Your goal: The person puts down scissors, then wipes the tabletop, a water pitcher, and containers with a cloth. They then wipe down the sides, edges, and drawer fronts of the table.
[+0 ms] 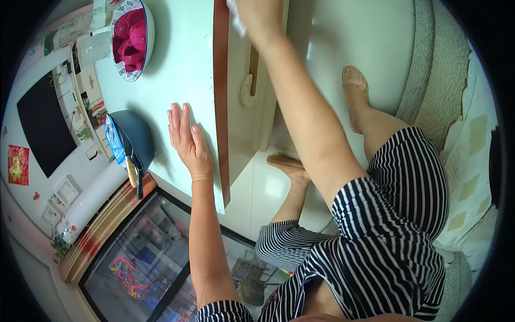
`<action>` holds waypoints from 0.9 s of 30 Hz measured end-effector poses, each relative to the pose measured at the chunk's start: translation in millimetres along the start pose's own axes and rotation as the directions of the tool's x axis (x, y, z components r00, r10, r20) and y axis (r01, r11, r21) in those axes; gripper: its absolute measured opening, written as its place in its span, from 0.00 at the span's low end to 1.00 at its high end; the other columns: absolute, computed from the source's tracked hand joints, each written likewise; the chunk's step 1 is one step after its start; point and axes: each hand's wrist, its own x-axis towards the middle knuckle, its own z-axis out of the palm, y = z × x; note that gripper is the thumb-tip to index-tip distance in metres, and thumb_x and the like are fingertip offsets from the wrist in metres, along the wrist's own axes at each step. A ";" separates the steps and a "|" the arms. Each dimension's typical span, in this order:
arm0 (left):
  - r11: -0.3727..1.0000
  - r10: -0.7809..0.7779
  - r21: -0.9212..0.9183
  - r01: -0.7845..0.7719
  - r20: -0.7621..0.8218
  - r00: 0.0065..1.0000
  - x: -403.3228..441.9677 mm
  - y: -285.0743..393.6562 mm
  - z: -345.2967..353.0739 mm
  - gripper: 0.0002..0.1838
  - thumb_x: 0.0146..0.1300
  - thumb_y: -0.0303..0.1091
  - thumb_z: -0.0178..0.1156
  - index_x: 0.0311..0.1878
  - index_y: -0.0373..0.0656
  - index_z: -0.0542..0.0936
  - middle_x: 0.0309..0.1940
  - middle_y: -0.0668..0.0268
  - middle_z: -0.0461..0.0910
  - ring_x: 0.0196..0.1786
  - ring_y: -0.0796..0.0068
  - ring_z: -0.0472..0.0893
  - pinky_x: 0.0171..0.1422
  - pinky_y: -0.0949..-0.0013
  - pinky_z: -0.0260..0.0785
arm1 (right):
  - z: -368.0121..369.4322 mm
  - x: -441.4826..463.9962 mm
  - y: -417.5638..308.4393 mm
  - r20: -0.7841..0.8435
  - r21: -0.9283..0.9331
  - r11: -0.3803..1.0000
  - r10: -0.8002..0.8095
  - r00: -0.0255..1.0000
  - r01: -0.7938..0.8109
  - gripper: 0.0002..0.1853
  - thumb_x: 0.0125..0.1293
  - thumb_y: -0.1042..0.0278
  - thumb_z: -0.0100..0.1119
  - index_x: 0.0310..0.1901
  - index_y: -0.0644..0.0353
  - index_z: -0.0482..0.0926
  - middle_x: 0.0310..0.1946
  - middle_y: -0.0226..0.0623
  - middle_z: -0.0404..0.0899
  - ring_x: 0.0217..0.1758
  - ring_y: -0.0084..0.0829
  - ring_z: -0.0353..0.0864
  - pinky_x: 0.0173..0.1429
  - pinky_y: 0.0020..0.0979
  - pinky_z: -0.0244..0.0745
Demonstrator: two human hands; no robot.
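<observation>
My left hand lies palm down on a pale tabletop, fingers stretched out and thumb apart. It holds nothing. At the top edge of the view, my right hand is beside the table's brown edge, with a crumpled white cloth or tissue against it. Its fingers are mostly cut off by the frame. A patterned bowl of deep magenta fruit pieces stands on the table. Nearer my left hand is a dark blue container with a blue packet and a yellow handle sticking out.
Below the tabletop is a pale cabinet front with a carved handle. A sofa with a light cover is behind me. Beyond the table stand a television and a white air conditioner, with a dark-framed glass door alongside.
</observation>
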 end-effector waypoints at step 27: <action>0.999 0.029 -0.020 -0.029 -0.007 1.000 -0.5 -3.5 3.9 0.25 0.79 0.42 0.43 0.73 0.41 0.69 0.78 0.55 0.60 0.82 0.56 0.53 0.83 0.55 0.42 | 0.3 38.0 95.9 -0.086 -0.249 0.958 -0.171 0.981 0.145 0.09 0.77 0.74 0.45 0.47 0.66 0.76 0.39 0.34 0.77 0.40 0.29 0.75 0.47 0.29 0.74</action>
